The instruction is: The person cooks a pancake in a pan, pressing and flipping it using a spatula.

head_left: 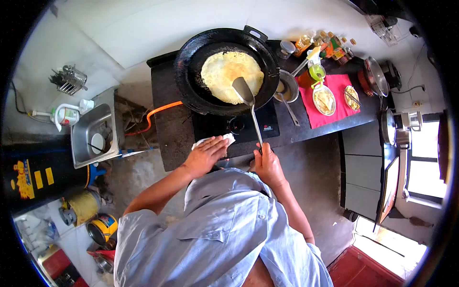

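A round, pale yellow pancake [224,76] with a browned patch lies in a big black wok [189,88] on the stove [201,125]. My right hand [268,165] is closed round the handle of a metal spatula [243,90], whose blade rests over the pancake's lower right part. Near the counter's front edge, my left hand [206,155] lies on a white cloth [229,138], pressing it against the counter, fingers together. Right of the wok stands a small pot [295,93] with a ladle in it.
A pink cloth [315,117] bears two dishes of food [324,101]. Jars and bottles [330,45] stand along the wall. An orange hose [162,108] runs left of the wok, towards a steel sink [81,143]. Another pan [377,76] stands at the far right.
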`<state>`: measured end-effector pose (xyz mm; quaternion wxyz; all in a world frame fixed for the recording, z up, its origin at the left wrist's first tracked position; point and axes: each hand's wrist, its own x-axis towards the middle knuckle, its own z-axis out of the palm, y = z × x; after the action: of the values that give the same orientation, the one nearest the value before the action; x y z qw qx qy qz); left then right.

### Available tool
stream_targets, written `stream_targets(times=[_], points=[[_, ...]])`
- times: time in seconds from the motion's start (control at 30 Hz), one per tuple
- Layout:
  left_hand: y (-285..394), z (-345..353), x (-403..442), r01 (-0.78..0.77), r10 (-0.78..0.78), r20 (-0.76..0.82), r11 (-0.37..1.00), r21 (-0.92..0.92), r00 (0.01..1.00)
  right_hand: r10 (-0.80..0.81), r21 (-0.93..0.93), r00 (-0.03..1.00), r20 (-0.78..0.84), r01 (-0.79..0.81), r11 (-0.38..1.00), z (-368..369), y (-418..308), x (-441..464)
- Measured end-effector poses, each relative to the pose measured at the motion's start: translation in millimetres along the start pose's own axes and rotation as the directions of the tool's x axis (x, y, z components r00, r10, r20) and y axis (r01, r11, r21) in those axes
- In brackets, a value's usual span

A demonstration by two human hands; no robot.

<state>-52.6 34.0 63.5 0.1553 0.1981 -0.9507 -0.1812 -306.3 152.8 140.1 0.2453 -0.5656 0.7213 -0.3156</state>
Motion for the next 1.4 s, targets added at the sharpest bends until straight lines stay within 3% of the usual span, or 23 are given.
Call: stream_targets(times=[0.1, 0.17, 0.23, 0.33, 0.37, 0.57, 0.67, 0.7, 0.83, 0.9, 1.0, 1.2, 1.3, 1.4], points=[[-28.0, -15.1, 7.4, 0.169, -0.174, 0.004, 0.959, 0.227, 0.985, 0.117, 0.002, 0.990, 0.074, -0.117, 0.993, -10.5, -9.6, 1.3], [-46.2, -18.0, 20.9, 0.271, -0.252, -0.151, 0.955, 0.122, 0.956, 0.106, -0.003, 0.992, 0.071, -0.106, 0.994, -12.8, -9.5, 1.2], [-34.9, -10.5, 32.7, 0.326, -0.297, -0.201, 0.937, 0.127, 0.933, 0.078, -0.002, 0.995, 0.063, -0.078, 0.997, -12.2, -4.7, -0.5], [-4.4, 1.3, 26.9, 0.145, -0.127, -0.081, 0.948, 0.284, 0.989, 0.021, 0.020, 1.000, 0.008, -0.022, 1.000, -13.7, -5.7, -2.2], [2.8, 9.4, 23.6, 0.146, -0.132, -0.086, 0.971, 0.187, 0.988, 0.048, 0.016, 0.998, 0.031, -0.049, 0.999, -16.3, -6.5, -2.8], [35.9, 30.3, 37.1, -0.019, 0.020, -0.068, 1.000, 0.010, 0.997, 0.143, 0.055, 0.987, 0.068, -0.146, 0.988, -33.0, -11.7, -14.9], [56.5, 41.7, 73.6, -0.068, 0.066, -0.044, 0.996, -0.054, 0.997, 0.135, 0.063, 0.990, 0.039, -0.137, 0.989, -44.4, -14.5, -23.6], [58.6, 46.1, 88.0, -0.100, 0.100, -0.048, 0.995, 0.005, 0.994, 0.126, 0.055, 0.992, 0.023, -0.127, 0.990, -49.6, -15.6, -27.5], [66.8, 77.3, 147.8, 0.047, -0.048, -0.112, 0.999, -0.013, 0.993, 0.194, 0.095, 0.980, -0.037, -0.190, 0.977, -73.9, -32.7, -41.6], [69.9, 86.2, 174.0, 0.108, -0.099, -0.134, 0.992, 0.062, 0.986, 0.235, 0.097, 0.971, -0.051, -0.230, 0.968, -82.1, -34.2, -48.8], [61.1, 95.9, 203.8, 0.109, -0.095, -0.175, 0.991, 0.073, 0.980, 0.252, 0.079, 0.964, -0.086, -0.245, 0.966, -92.7, -34.9, -57.0], [74.0, 37.4, 235.0, 0.076, -0.087, 0.172, 0.995, 0.072, 0.981, 0.220, 0.121, 0.964, -0.147, -0.203, 0.972, -95.6, -18.8, -68.7], [87.8, 53.5, 208.9, 0.041, -0.035, -0.067, 0.995, 0.086, 0.997, 0.257, 0.147, 0.953, -0.162, -0.234, 0.961, -101.8, -15.4, -69.3], [80.8, 65.9, 205.1, 0.031, -0.022, -0.052, 0.985, 0.172, 0.998, 0.155, 0.121, 0.955, -0.252, -0.128, 0.984, -104.6, -4.4, -65.7]])
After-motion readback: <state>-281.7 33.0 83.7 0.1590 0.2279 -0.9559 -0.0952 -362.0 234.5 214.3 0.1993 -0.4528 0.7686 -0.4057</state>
